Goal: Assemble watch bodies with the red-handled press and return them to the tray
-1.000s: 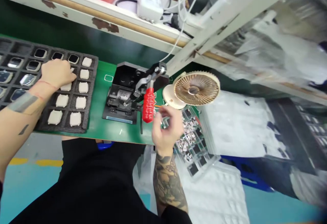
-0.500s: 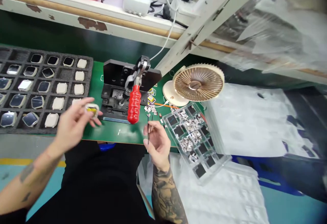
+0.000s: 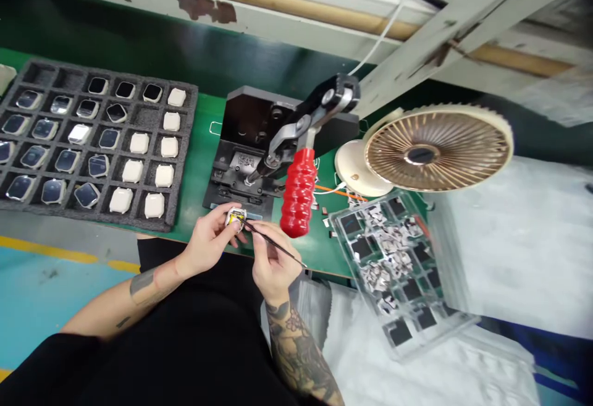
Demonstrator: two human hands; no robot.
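Between its thumb and fingers, my left hand (image 3: 210, 237) grips a small watch case (image 3: 236, 216) with a light rim and something yellow inside. My right hand (image 3: 275, 257) is closed on dark tweezers (image 3: 273, 243), whose tips reach to the inside of the case. Both hands are close together at the front edge of the green bench. Just beyond them stands a black clamp press (image 3: 252, 152) with a red handle (image 3: 299, 193). What the tweezer tips touch is too small to make out.
On the left lies a grey foam tray (image 3: 185, 140) with several watches and white cases in its pockets. To the right are a beige fan (image 3: 438, 146) and a clear compartment tray (image 3: 345, 251) of small parts. A white post (image 3: 417, 66) rises behind the press.
My left hand has carried the watch case right, away from the foam tray. My right hand has brought the tweezers across to it. The view has shifted and come closer to the bench.
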